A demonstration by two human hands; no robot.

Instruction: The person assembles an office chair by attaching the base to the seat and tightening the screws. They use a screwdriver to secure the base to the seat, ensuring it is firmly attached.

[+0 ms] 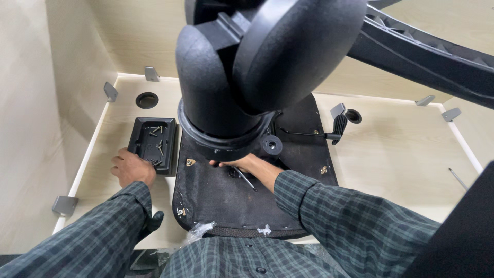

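Here the right hand (242, 164) grips a thin metal tool (245, 179) under the chair base (226, 103) on the upturned seat (247, 201); it could slip. The left hand (131, 167), curled loosely, steadies the screw tray (153, 140) (left of the seat), which could tip.

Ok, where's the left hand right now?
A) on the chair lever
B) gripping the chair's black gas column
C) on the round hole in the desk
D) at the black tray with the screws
D: the left hand rests at the near edge of the black tray, which holds loose screws.
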